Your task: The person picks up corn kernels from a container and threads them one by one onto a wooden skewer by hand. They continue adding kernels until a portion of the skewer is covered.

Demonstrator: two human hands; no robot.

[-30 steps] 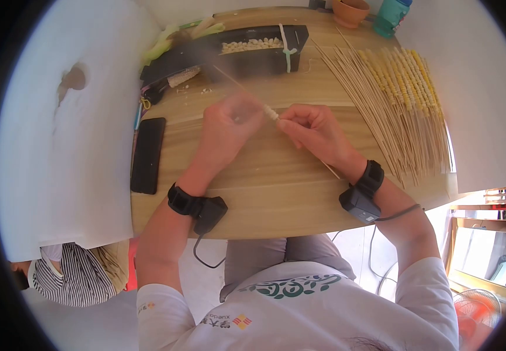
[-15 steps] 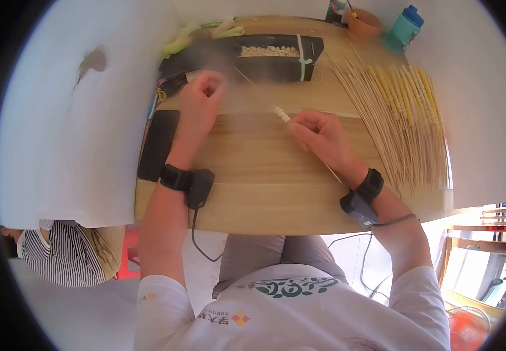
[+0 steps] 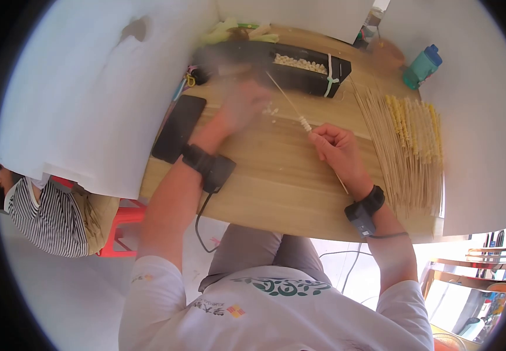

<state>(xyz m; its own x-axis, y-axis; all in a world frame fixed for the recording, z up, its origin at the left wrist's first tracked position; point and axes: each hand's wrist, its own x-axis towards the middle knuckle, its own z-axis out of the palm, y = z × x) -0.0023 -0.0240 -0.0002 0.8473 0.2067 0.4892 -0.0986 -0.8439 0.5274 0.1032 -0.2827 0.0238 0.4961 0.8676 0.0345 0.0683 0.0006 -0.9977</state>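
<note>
Clearly, the right hand (image 3: 342,152) pinched a thin wooden skewer (image 3: 288,101) bearing small whitish pieces (image 3: 305,123) above the pale wooden table (image 3: 276,187). Near the long black box (image 3: 304,80), the left hand (image 3: 243,104) was blurred, its grip unclear.

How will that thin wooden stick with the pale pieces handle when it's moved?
The thin tan wooden stick looks light and probably fairly stiff, running straight beyond the bare right hand. Its small whitish threaded pieces might slide if tipped; nothing visible caps the far end.
</note>
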